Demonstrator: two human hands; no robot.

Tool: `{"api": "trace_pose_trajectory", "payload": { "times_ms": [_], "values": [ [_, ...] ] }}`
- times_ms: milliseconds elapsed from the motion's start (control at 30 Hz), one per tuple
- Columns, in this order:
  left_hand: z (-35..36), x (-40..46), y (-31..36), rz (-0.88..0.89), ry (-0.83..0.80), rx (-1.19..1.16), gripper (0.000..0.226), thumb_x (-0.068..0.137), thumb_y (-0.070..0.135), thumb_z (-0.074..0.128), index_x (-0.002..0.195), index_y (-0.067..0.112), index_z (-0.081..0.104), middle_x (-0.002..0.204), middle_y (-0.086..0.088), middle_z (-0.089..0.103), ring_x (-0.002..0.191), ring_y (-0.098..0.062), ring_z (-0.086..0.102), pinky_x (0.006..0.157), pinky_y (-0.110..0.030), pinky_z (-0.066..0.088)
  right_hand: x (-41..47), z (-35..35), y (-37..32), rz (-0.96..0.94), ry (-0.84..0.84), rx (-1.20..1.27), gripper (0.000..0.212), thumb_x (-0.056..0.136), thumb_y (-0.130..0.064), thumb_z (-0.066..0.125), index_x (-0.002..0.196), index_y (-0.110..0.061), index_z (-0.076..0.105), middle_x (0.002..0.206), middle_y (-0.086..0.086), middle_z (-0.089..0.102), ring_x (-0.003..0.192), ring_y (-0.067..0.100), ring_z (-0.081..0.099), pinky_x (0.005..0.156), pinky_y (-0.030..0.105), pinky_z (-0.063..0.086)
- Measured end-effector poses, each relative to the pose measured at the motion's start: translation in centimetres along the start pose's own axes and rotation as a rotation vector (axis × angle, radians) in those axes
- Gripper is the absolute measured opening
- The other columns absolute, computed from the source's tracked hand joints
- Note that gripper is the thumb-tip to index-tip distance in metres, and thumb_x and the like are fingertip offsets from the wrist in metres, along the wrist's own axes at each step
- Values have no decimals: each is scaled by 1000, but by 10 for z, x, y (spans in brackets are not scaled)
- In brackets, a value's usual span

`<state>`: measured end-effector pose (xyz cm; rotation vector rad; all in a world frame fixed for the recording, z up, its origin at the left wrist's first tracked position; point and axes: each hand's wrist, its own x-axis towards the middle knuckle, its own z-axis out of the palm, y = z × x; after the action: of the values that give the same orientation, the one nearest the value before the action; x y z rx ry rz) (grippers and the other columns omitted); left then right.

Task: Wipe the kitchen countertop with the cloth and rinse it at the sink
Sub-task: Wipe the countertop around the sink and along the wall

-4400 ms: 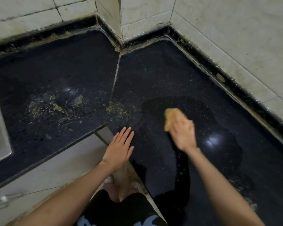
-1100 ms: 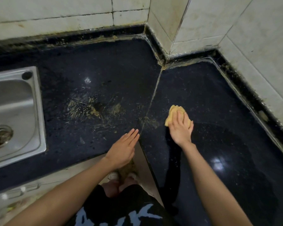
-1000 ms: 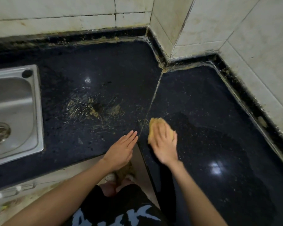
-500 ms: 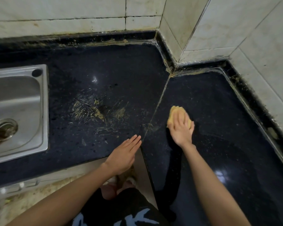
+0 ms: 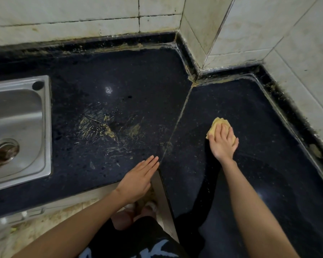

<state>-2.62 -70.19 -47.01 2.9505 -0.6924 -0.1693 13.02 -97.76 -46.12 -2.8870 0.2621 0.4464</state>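
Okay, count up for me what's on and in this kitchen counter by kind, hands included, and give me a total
Hands: 2, left hand flat on the countertop, right hand pressing the cloth
Cloths: 1, yellow cloth
Sinks: 1, steel sink
Total: 4

Yellow cloth (image 5: 219, 124) on a black countertop (image 5: 250, 118) speckled with fine pale flecks, and yellowish-tan smears (image 5: 108, 128) fan out in streaks over the left slab. A thin tan seam (image 5: 181, 118) cuts diagonally between slabs, the sink (image 5: 19, 127) gleams dull silver-grey, the wall tiles (image 5: 82, 13) off-white with dark grout lines. Black shorts (image 5: 138, 244) carry pale blue-white lettering.
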Motion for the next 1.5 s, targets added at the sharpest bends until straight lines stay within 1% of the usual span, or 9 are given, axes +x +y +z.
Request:
{"api": "trace_pose_trajectory", "payload": {
  "times_ms": [133,267,533,800,900,1033,1300,1400,1500],
  "values": [
    [1,0,1,-25,-19,-15,56,80,25,33,131,8,50,139,-7,47,130,-19,43,110,-31,22,-23,23,-51,-301,-62,-46,62,93,-50,15,150,-28,2,157,-7,-6,144,20,-12,113,54,-9],
    [4,-1,1,-37,-12,-40,58,79,24,34,132,8,48,140,-7,46,131,-19,41,110,-32,30,-62,34,-68,-671,-66,-218,68,85,-56,-3,149,-30,-4,154,-12,-12,139,10,-21,112,44,-13],
    [-4,-1,4,-22,33,-45,55,78,27,36,127,10,55,135,-3,52,125,-17,48,99,-33,41,14,11,-82,-322,-38,-82,55,99,-44,19,150,-28,4,158,-8,0,144,18,-11,113,49,-7],
    [-2,-1,4,-17,6,-31,56,73,25,51,127,9,55,133,-7,54,125,-19,49,100,-35,40,-64,36,-94,-975,-128,-248,61,91,-51,6,149,-31,13,157,-9,12,145,14,-2,111,41,-9],
    [-7,-3,2,-37,20,-31,62,71,23,65,130,8,52,136,-6,50,128,-21,45,103,-36,34,-31,25,-84,-814,-64,-261,59,93,-52,6,149,-32,9,158,-9,7,144,11,-6,112,39,-8],
    [-19,-7,-3,-94,87,-98,51,84,21,37,132,7,48,139,-6,47,131,-21,41,106,-38,29,4,13,-87,-474,-78,-143,53,100,-44,15,149,-31,2,158,-9,-2,144,14,-11,114,46,-6],
    [-21,-26,-19,-190,132,-206,49,86,20,35,130,5,50,135,-10,51,128,-20,39,109,-26,17,-112,59,-86,-857,-8,-245,53,95,-46,24,144,-27,31,149,-3,37,139,20,25,109,50,18],
    [-21,-32,-22,-203,124,-216,49,88,22,33,130,6,50,136,-8,51,128,-22,42,108,-28,27,-97,51,-52,-748,42,-238,55,93,-48,24,144,-28,30,148,-4,37,139,16,19,109,51,23],
    [-19,-42,-24,-250,121,-215,48,88,21,33,130,4,51,134,-9,52,128,-21,41,108,-26,25,-79,38,-29,-507,37,-122,63,91,-54,7,148,-29,18,155,-9,20,144,12,2,113,48,6]
  ]
}}
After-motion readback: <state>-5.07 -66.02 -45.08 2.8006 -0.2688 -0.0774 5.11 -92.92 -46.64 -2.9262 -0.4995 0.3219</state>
